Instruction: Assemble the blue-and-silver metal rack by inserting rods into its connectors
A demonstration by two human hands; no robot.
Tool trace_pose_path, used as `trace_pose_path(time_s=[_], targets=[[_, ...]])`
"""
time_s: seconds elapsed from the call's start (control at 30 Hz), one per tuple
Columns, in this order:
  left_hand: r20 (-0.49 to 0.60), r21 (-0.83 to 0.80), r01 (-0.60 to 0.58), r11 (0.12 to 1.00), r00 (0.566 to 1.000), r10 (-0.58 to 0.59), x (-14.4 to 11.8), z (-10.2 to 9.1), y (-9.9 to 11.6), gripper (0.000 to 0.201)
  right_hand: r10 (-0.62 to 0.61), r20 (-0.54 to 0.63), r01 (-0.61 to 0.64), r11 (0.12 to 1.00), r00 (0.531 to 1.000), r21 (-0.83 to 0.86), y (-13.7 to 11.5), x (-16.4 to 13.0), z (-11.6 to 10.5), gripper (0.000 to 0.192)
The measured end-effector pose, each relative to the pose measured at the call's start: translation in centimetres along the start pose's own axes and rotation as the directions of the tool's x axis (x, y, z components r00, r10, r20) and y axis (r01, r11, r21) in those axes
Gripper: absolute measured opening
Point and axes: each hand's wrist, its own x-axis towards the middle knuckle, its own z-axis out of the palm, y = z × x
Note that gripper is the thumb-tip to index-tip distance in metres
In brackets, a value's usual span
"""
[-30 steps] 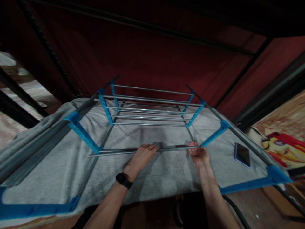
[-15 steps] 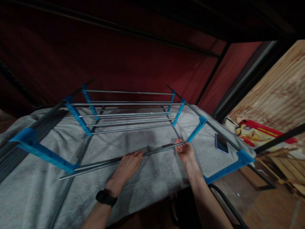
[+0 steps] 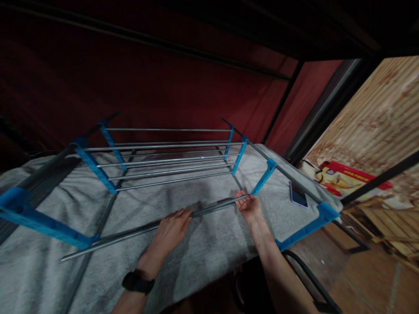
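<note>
Clearly, the rod point(image 3: 127, 235) lies crosswise, its long axis slanting from near left to far right above the blanket point(image 3: 209, 253). Its near end juts past the left bracket point(image 3: 55, 227); its far end meets or nearly meets the right bracket point(image 3: 263, 176). The right hand point(image 3: 248, 208), nearer that end, is palm up, fingers beneath it; whether it pinches, I cannot tell. The left hand point(image 3: 173, 226), palm down, wraps the middle.

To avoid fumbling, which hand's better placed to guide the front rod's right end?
Likely the right hand: it's at that end of the rod, beside a blue bracket; the left hand is around midway along.
</note>
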Motion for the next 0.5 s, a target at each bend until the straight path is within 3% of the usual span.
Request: trace_pose_path(time_s=[0.5], targets=[[0.028,0.0,0.008,1.0,1.0,-0.008,-0.08,0.08,-0.04,0.039,-0.01,0.049,0.01,1.0,0.999,-0.011,0.12,0.36,-0.16,0.023]])
